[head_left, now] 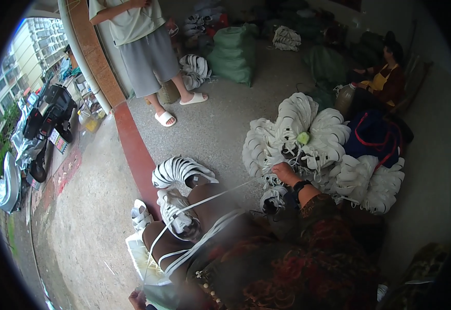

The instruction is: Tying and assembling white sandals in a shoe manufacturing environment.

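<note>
A white shoe upper point(176, 211) rests on my lap, with a white shoelace point(216, 196) threaded through it. My right hand point(286, 174) is closed on one end of the lace, drawn out taut to the right. The other end runs down toward my left hand point(137, 298), whose fingers are closed around it at the lower edge, partly cut off by the picture. Several loose white laces point(204, 238) lie across my thigh. Beyond my knees sits a curved row of nested white shoe uppers point(180, 171).
Big bundles of white uppers point(297, 129) are piled at right, beside a dark blue bag point(372, 137). A person in grey shorts point(150, 64) stands ahead. Another person in a yellow apron point(382, 77) sits far right. Green sacks point(234, 54) stand behind; a scooter point(47, 116) is outside left.
</note>
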Available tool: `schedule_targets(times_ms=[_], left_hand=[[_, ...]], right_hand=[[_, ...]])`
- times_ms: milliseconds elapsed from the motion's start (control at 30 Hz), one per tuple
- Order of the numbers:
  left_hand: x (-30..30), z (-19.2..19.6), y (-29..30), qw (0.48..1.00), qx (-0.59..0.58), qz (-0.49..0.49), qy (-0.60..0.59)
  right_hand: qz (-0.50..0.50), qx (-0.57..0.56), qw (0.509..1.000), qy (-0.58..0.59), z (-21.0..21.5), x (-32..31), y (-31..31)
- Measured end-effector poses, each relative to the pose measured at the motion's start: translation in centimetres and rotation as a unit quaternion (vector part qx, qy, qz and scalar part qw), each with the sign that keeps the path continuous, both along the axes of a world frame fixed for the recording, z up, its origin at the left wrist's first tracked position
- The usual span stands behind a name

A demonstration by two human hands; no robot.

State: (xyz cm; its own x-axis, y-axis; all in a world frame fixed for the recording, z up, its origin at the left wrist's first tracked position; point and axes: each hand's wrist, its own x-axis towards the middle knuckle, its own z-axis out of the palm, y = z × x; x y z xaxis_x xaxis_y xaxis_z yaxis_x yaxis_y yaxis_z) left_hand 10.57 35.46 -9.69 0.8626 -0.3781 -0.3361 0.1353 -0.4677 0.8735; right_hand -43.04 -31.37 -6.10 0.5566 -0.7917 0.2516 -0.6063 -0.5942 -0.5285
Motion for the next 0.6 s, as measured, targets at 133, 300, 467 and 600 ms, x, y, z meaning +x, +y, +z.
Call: schedule_targets(times_ms=[133, 300, 467, 600], left_hand=[[-1.2, -0.5, 0.3, 0.998, 0.055, -0.022, -0.022], [-0.6, -2.6, 0.0, 0.997, 0.075, -0.013, -0.002], [-5.2, 10.3, -19.4, 0.967, -0.143, -0.092, 0.19], [-8.0, 13.3, -26.1, 0.918, -0.163, -0.288, 0.22]], right_hand=[[-0.034, 0.043, 0.997, 0.057, -0.7, 0.2, 0.3], [0.021, 0.275, 0.96, 0.056, 2.0, 7.3, 1.8], [0.234, 0.526, 0.816, -0.048, 7.8, 16.7, 6.9], [0.367, 0.51, 0.777, -0.042, 8.7, 25.4, 11.7]])
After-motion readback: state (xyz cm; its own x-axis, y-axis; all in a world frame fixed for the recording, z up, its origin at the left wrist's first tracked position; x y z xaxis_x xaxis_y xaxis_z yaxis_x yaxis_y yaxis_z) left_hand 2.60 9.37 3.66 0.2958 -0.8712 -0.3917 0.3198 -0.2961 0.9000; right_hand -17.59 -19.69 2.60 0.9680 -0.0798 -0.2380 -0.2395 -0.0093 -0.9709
